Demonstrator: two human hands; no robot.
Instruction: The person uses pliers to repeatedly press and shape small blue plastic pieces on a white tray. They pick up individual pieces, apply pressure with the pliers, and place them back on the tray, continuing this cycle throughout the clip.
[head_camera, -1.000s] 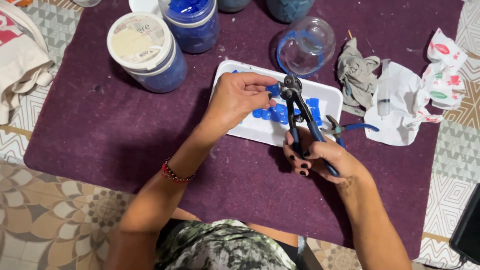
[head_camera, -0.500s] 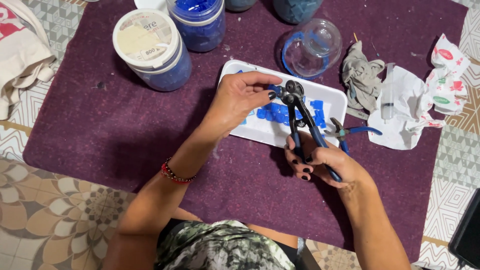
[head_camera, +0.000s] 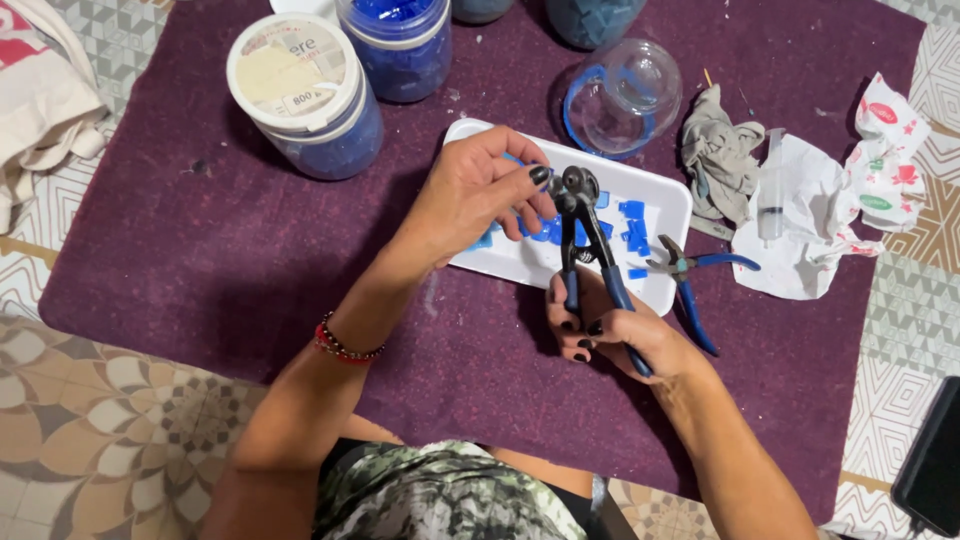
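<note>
Purple cloth is covering the worktop (head_camera: 180, 250) at frame centre, where the right hand (head_camera: 610, 330) is gripping wheeled nippers (head_camera: 580, 225) and the left hand (head_camera: 475, 195) is pinching a blue tile piece (head_camera: 540, 225) at their wheels, over the white tray (head_camera: 660, 200).

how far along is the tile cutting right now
Done: a batch of small blue tile pieces already lies on the white tray. In hand: the right hand grips wheeled nippers while the left hand feeds something at the wheels; the piece itself is hidden. Left: cannot tell how many remain.
</note>
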